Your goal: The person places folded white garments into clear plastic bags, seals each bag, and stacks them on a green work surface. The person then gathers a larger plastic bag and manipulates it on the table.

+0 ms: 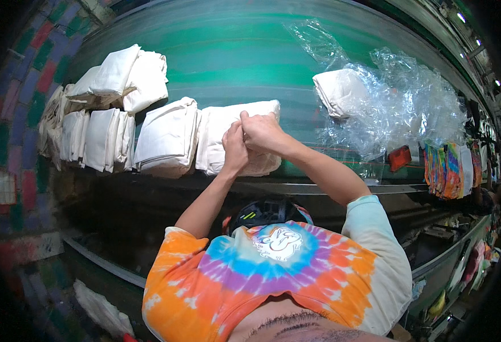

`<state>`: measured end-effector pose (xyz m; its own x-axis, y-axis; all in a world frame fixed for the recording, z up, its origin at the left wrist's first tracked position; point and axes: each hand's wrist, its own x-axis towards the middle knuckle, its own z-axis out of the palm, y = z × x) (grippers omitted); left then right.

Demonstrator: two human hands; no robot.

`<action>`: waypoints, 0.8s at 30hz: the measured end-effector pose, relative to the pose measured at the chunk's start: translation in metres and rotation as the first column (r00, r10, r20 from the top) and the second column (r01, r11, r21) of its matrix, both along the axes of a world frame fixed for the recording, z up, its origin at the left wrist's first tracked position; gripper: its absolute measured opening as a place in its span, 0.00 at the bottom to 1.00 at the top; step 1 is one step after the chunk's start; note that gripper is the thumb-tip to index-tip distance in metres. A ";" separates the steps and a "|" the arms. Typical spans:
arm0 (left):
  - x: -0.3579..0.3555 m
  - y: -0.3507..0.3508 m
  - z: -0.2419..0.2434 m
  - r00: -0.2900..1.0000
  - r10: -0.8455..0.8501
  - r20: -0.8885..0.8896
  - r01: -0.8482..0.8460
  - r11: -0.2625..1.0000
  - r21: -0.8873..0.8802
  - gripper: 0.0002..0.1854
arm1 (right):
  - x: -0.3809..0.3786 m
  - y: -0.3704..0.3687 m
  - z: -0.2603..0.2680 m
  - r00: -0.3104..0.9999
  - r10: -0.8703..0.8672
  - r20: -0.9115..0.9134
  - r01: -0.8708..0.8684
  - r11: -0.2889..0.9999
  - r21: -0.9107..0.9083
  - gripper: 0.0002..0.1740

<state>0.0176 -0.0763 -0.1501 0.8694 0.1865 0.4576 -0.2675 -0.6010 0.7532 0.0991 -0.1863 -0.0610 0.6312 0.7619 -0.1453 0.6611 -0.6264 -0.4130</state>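
Note:
In front of me a folded white cloth bundle (256, 109) lies on the green table, near its front edge. My left hand (235, 147) and my right hand (262, 130) meet above the bundle, fingers curled against each other. Whether something small is pinched between them is hidden. Just left of this bundle, another folded white cloth (165, 132) stands in a row of similar ones. Over to the right, a folded white cloth (340, 92) rests against crumpled clear plastic bags (408, 102), partly covered by the film.
More folded white cloths (105, 139) are stacked at the left end of the green table (233, 51). A red object (399, 158) lies by the plastic bags. Tie-dyed fabrics (449, 169) hang over the right front edge. A multicoloured brick-pattern wall (23, 107) borders the left.

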 end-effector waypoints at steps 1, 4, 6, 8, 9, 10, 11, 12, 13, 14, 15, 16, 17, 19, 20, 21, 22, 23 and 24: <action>0.001 0.001 -0.001 0.996 0.005 -0.089 -0.018 0.989 -0.144 0.19 | -0.003 0.006 -0.003 0.997 -0.006 0.071 0.008 1.000 -0.026 0.24; 0.003 0.007 -0.003 0.976 0.005 -0.218 -0.081 0.936 -0.343 0.18 | 0.002 0.008 -0.012 0.938 0.030 -0.344 0.123 0.901 0.416 0.17; 0.000 0.013 -0.004 0.968 0.039 -0.249 -0.093 0.973 -0.209 0.17 | 0.015 -0.003 -0.015 0.683 0.265 -0.681 0.329 0.720 0.611 0.12; -0.002 0.017 -0.005 0.988 0.014 -0.152 -0.035 0.991 -0.133 0.17 | 0.028 -0.025 -0.014 0.603 0.378 -0.703 0.340 0.675 0.655 0.09; -0.002 0.019 -0.003 0.995 -0.005 -0.101 -0.004 0.996 -0.085 0.17 | 0.035 -0.033 -0.012 0.549 0.432 -0.715 0.350 0.658 0.667 0.09; -0.004 0.020 -0.002 0.981 -0.115 -0.158 0.058 0.943 -0.329 0.12 | 0.040 -0.042 -0.009 0.562 0.429 -0.708 0.362 0.642 0.676 0.09; -0.002 0.022 0.001 0.977 -0.108 -0.184 0.034 0.929 -0.368 0.11 | 0.042 -0.051 -0.007 0.567 0.437 -0.698 0.377 0.616 0.691 0.09; -0.002 0.022 0.005 0.977 -0.115 -0.179 0.033 0.913 -0.406 0.09 | 0.043 -0.059 -0.006 0.572 0.442 -0.691 0.394 0.591 0.704 0.09; -0.002 0.021 0.010 0.972 -0.123 -0.201 0.021 0.894 -0.447 0.08 | 0.043 -0.065 -0.004 0.596 0.420 -0.684 0.393 0.590 0.705 0.09; -0.002 0.022 0.017 0.972 -0.052 -0.228 -0.021 0.952 -0.304 0.05 | 0.043 -0.070 -0.003 0.621 0.398 -0.675 0.392 0.589 0.707 0.09; -0.001 0.018 0.024 0.987 -0.040 -0.158 -0.009 0.955 -0.296 0.05 | 0.042 -0.074 -0.002 0.647 0.387 -0.657 0.383 0.580 0.719 0.09; -0.001 0.013 0.032 0.993 -0.013 -0.122 -0.024 0.956 -0.293 0.05 | 0.041 -0.077 -0.002 0.647 0.371 -0.667 0.409 0.569 0.713 0.10; 0.000 0.007 0.040 0.990 0.021 -0.137 -0.061 0.954 -0.293 0.05 | 0.039 -0.080 -0.002 0.672 0.351 -0.652 0.411 0.555 0.723 0.10; -0.002 -0.008 0.056 0.987 -0.120 -0.105 0.067 0.911 -0.407 0.07 | 0.036 -0.083 -0.004 0.721 0.323 -0.614 0.409 0.517 0.752 0.10; -0.002 -0.016 0.062 0.969 -0.193 -0.152 0.106 0.887 -0.449 0.07 | 0.035 -0.083 -0.005 0.743 0.299 -0.599 0.408 0.507 0.760 0.10; -0.001 -0.022 0.067 0.948 -0.276 -0.158 0.168 0.856 -0.489 0.07 | 0.033 -0.084 -0.006 0.765 0.277 -0.582 0.407 0.492 0.770 0.10; 0.001 -0.026 0.071 0.937 -0.290 -0.195 0.170 0.866 -0.471 0.07 | 0.031 -0.085 -0.007 0.782 0.256 -0.569 0.409 0.478 0.777 0.11; 0.003 -0.029 0.074 0.929 -0.285 -0.234 0.124 0.839 -0.530 0.07 | 0.030 -0.085 -0.008 0.776 0.248 -0.581 0.434 0.458 0.776 0.12; 0.005 -0.030 0.075 0.926 -0.295 -0.236 0.105 0.801 -0.590 0.07 | 0.028 -0.087 -0.009 0.766 0.241 -0.596 0.463 0.438 0.771 0.13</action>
<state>0.0228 -0.1064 -0.0746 0.9906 0.1311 0.0380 -0.0371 -0.0094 0.9993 0.1272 -0.2733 -0.0699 0.7706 0.6119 0.1783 0.0316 0.2427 -0.9696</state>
